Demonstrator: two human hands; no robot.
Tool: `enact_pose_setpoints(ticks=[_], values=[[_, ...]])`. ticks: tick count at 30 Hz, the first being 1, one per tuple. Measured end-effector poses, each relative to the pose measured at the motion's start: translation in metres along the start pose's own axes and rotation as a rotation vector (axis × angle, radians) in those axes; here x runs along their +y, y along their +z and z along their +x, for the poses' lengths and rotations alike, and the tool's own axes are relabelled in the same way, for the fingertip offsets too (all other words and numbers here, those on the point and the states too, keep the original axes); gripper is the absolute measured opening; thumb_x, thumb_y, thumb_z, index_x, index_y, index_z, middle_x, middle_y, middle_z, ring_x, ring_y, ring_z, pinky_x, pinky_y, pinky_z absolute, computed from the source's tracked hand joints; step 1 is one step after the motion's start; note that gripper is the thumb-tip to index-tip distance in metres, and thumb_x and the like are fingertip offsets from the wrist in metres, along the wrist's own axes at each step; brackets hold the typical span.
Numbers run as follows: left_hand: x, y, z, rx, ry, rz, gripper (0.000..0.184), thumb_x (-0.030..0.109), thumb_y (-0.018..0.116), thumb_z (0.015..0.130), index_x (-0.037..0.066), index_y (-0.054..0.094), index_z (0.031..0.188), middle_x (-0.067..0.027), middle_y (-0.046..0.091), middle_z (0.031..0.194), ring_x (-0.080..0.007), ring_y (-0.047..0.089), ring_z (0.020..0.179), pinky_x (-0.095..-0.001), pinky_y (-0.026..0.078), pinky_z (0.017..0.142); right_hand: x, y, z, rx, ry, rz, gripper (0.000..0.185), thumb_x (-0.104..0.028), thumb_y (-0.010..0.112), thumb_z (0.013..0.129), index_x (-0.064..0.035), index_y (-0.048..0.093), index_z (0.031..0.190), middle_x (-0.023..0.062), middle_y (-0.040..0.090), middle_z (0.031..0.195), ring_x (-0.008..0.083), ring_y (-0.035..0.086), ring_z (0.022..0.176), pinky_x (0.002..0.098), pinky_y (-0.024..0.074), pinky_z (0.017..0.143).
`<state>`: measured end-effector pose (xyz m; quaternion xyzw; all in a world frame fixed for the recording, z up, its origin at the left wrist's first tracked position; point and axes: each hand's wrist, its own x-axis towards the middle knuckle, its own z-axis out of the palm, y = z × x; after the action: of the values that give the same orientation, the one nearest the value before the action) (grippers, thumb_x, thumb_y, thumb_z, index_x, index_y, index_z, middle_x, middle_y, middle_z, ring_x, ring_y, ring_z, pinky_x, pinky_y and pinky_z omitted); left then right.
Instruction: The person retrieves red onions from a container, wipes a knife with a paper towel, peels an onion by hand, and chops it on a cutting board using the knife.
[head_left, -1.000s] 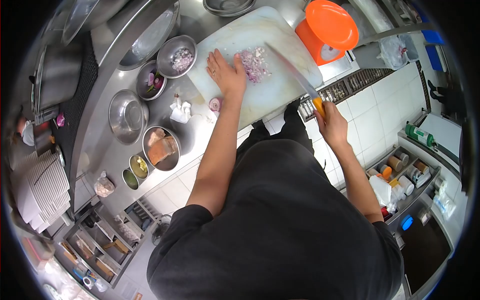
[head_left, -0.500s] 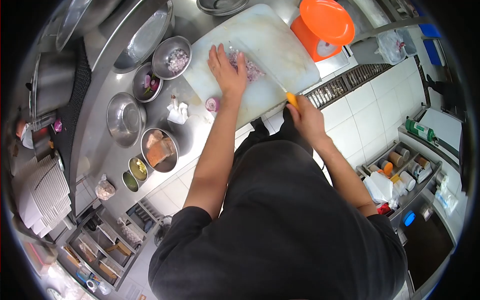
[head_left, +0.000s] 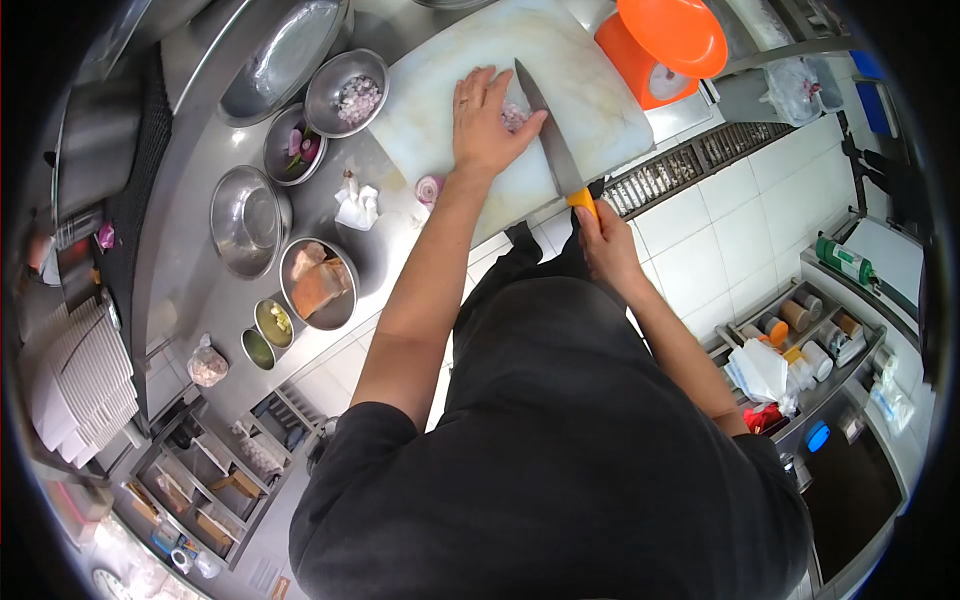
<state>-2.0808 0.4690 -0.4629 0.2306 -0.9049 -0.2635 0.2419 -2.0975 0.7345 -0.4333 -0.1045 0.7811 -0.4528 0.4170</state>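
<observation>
My right hand [head_left: 609, 243] is wrapped round the yellow handle of a kitchen knife [head_left: 556, 140]. The broad side of its blade faces up over the white cutting board [head_left: 440, 75]. My left hand [head_left: 490, 125] rests on the board with fingers stretched and thumb out towards the blade. Between that hand and the knife sits a small heap of chopped red onion [head_left: 515, 117], partly covered by the hand. A cut piece of red onion [head_left: 429, 190] lies at the board's edge, beside my left forearm.
Left of the board stand a bowl of chopped onion [head_left: 358, 100], a bowl with onion pieces [head_left: 300, 150], an empty steel bowl [head_left: 246, 222] and a bowl of orange-brown chunks [head_left: 320, 290]. A crumpled white paper [head_left: 357, 205] lies between. An orange scale [head_left: 650, 70] is at the right.
My left hand has moved right towards the knife, and the onion is now in a smaller heap between them. The blade has turned from edge-on to showing its broad side.
</observation>
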Motion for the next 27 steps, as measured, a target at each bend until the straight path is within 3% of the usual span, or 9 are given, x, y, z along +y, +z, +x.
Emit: enact_pose_setpoints(ticks=[2,5,7,8,10,14,17,23,27], values=[[0.009,0.004,0.002,0.100,0.029,0.153,0.071,0.044,0.080,0.087,0.005,0.060,0.144,-0.0165,0.058,0.151,-0.0372,0.052,0.142,-0.0512,0.033,0.125,-0.006,0.012,0.009,-0.004,-0.054,-0.034,0.038,-0.036,0.060,0.111,-0.0020,0.056,0.094,0.0067,0.060,0.062,0.0157,0.058,0.049,0.0351,0.0470,0.047],[0.003,0.018,0.000,0.020,0.016,0.216,0.071,0.041,0.076,0.090,0.005,0.057,0.148,-0.0197,0.056,0.152,-0.0386,0.050,0.144,-0.0532,0.029,0.127,-0.014,0.026,0.017,-0.005,-0.093,-0.113,0.038,-0.035,0.061,0.110,-0.0003,0.055,0.095,0.0123,0.063,0.062,0.0230,0.065,0.050,0.0396,0.0501,0.049],[-0.003,0.029,-0.004,0.090,-0.020,0.166,0.065,0.036,0.073,0.093,0.005,0.057,0.148,-0.0206,0.056,0.152,-0.0397,0.050,0.143,-0.0519,0.030,0.127,-0.015,0.033,0.019,0.003,-0.120,-0.159,0.037,-0.034,0.060,0.110,-0.0005,0.055,0.095,0.0141,0.063,0.061,0.0260,0.066,0.050,0.0414,0.0508,0.050],[-0.003,0.031,-0.005,0.124,-0.038,0.140,0.062,0.034,0.071,0.095,0.005,0.057,0.148,-0.0210,0.056,0.152,-0.0402,0.050,0.143,-0.0512,0.031,0.127,-0.019,0.036,0.017,-0.017,-0.113,-0.174,0.036,-0.034,0.060,0.111,-0.0012,0.054,0.096,0.0115,0.063,0.062,0.0229,0.065,0.050,0.0391,0.0504,0.049],[-0.004,0.033,-0.009,0.197,-0.115,0.101,0.052,0.024,0.067,0.095,0.004,0.062,0.143,-0.0212,0.058,0.149,-0.0404,0.052,0.139,-0.0511,0.035,0.124,-0.026,0.041,0.013,-0.054,-0.094,-0.202,0.035,-0.034,0.058,0.112,-0.0026,0.054,0.097,0.0063,0.061,0.064,0.0168,0.062,0.049,0.0344,0.0495,0.047],[-0.004,0.030,-0.012,0.263,-0.230,-0.043,0.029,0.011,0.065,0.095,0.001,0.072,0.121,-0.0211,0.060,0.145,-0.0411,0.058,0.131,-0.0493,0.048,0.112,-0.022,0.049,0.019,-0.069,-0.186,-0.277,0.035,-0.033,0.059,0.110,0.0005,0.053,0.099,0.0227,0.063,0.064,0.0410,0.067,0.056,0.0503,0.0514,0.054],[-0.003,0.029,-0.012,0.328,-0.304,-0.154,0.016,0.004,0.065,0.094,-0.001,0.075,0.106,-0.0208,0.062,0.141,-0.0393,0.061,0.126,-0.0463,0.055,0.100,-0.012,0.055,0.027,-0.055,-0.299,-0.319,0.036,-0.033,0.059,0.110,0.0006,0.053,0.100,0.0254,0.065,0.069,0.0430,0.068,0.060,0.0524,0.0515,0.057],[-0.006,0.026,-0.008,0.476,-0.374,-0.246,0.013,0.000,0.069,0.091,0.001,0.076,0.101,-0.0147,0.067,0.128,-0.0323,0.070,0.104,-0.0381,0.058,0.090,-0.016,0.064,0.028,-0.183,-0.198,-0.214,0.035,-0.032,0.059,0.110,0.0014,0.051,0.103,0.0258,0.066,0.072,0.0464,0.068,0.065,0.0532,0.0524,0.060],[-0.005,0.023,-0.006,0.505,-0.387,-0.294,0.013,-0.002,0.070,0.090,0.002,0.077,0.101,-0.0143,0.068,0.125,-0.0315,0.069,0.105,-0.0378,0.058,0.092,-0.031,0.060,0.021,-0.228,-0.167,-0.133,0.033,-0.030,0.059,0.110,0.0013,0.051,0.104,0.0251,0.066,0.071,0.0453,0.068,0.064,0.0527,0.0519,0.059]])
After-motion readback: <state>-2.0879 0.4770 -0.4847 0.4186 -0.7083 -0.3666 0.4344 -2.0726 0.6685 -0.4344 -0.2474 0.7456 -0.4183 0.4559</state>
